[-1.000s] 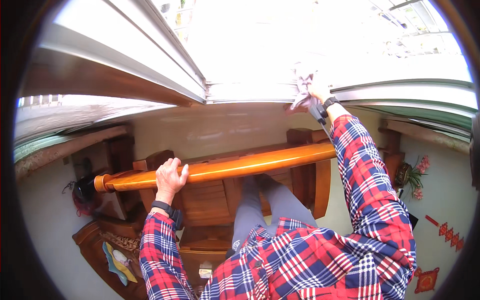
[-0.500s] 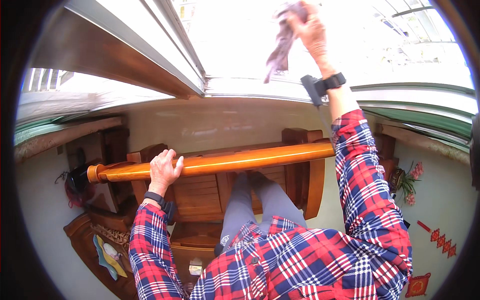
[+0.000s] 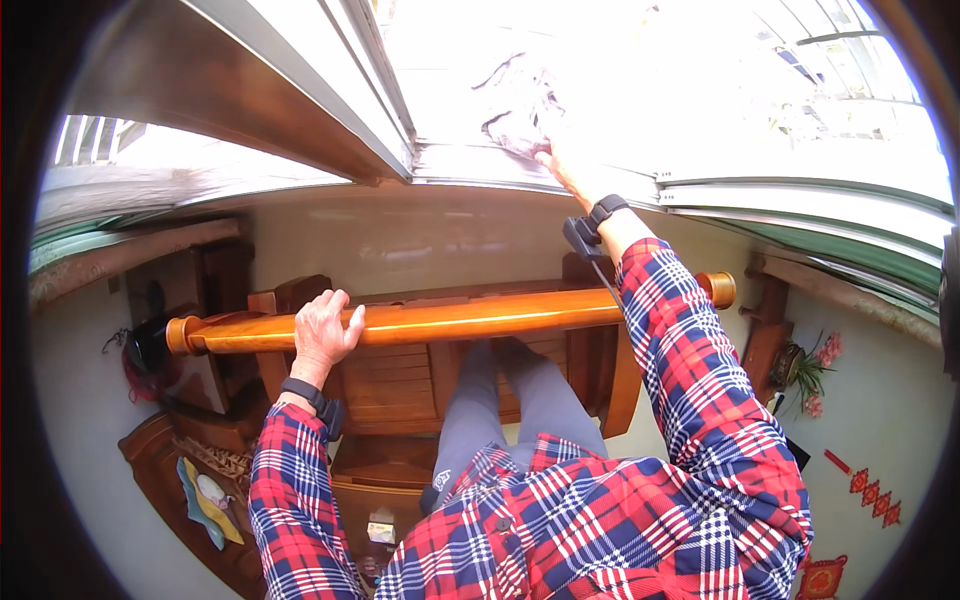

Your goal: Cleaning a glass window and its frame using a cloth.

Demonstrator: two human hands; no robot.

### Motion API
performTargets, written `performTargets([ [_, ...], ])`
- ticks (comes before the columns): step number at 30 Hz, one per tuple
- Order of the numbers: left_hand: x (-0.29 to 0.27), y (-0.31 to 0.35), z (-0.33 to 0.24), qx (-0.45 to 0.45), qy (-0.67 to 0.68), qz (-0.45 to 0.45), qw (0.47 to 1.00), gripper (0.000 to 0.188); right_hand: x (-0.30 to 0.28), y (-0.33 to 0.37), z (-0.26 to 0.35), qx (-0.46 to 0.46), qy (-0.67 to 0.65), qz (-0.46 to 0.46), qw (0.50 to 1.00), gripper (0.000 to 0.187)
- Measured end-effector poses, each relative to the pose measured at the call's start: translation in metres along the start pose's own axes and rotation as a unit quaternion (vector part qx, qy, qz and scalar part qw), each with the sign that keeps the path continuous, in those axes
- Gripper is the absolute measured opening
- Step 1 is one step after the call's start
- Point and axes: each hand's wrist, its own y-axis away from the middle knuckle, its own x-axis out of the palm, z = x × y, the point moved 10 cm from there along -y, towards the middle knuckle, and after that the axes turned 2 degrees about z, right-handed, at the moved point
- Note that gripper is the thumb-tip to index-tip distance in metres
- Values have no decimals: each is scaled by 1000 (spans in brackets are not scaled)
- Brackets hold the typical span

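Note:
My left hand (image 3: 325, 332) rests on the rounded, polished wooden top rail (image 3: 480, 318) of a bench back, its fingers curled over the rail and the thumb apart. My right arm reaches out to the window opening. There my right hand (image 3: 566, 168) is on a crumpled greyish-purple cloth (image 3: 525, 120), low by the white window sill track (image 3: 470, 165). Strong daylight washes out most of the right fingers and part of the cloth.
A brown and white window frame (image 3: 300, 90) slants in at upper left. Below me is the wooden bench seat (image 3: 385, 390), where my grey-trousered legs (image 3: 475, 400) stand. A small box (image 3: 381, 530) lies lower down. Pink flowers (image 3: 828, 350) and red hangings (image 3: 875, 495) are at right.
My right hand and the cloth have come down and left, from high in the window opening to near the sill. The left hand stays on the rail.

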Motion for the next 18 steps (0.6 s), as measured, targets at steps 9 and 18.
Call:
performTargets([
  [9,9,-16,-11,15,13,-6,1000,24,-53,-44,14,-160,38,-318,934,23],
  [18,7,-12,-7,8,5,9,1000,23,62,-35,123,-127,-44,5,991,19],
])
